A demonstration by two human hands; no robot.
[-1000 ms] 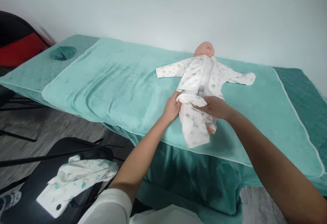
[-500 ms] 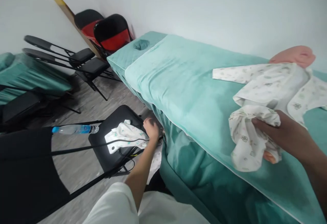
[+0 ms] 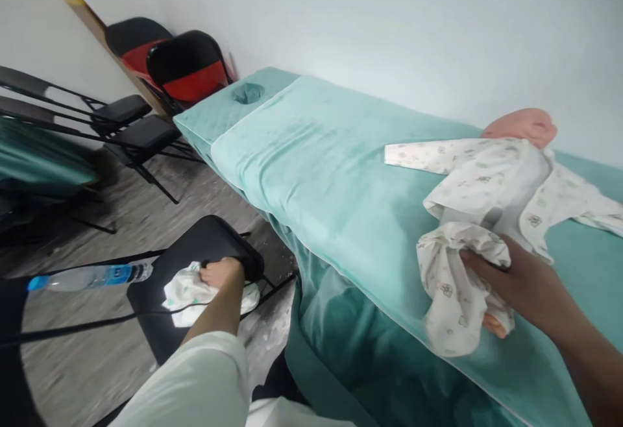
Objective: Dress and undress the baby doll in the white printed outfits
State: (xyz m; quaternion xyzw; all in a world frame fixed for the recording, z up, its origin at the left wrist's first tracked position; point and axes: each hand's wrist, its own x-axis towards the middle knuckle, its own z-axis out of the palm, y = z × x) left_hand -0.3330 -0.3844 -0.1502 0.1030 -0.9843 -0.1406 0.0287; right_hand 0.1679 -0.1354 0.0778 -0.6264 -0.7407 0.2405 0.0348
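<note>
On the treatment bed lies a baby doll [image 3: 520, 125] in an unfastened white printed baby jacket [image 3: 487, 167]. My right hand [image 3: 523, 281] is closed around bunched white printed baby pants [image 3: 450, 317] at the doll's lower end. A bit of the doll's foot [image 3: 495, 325] shows below my fingers. Down to the left, my left hand [image 3: 222, 274] reaches onto the black chair seat. Its fingers are curled into a crumpled white cloth with green print [image 3: 187, 294]; the fingertips are partly hidden.
A teal-covered bed [image 3: 331, 154] with a face hole runs along the wall. The black folding chair [image 3: 146, 310] beside it carries a water bottle [image 3: 92, 276] near its back. More folding chairs [image 3: 187, 67] stand at the far left.
My left hand has moved from the chair's edge onto the crumpled cloth, which is now more bunched. My right hand keeps its hold on the pants. The view has swung slightly right.
</note>
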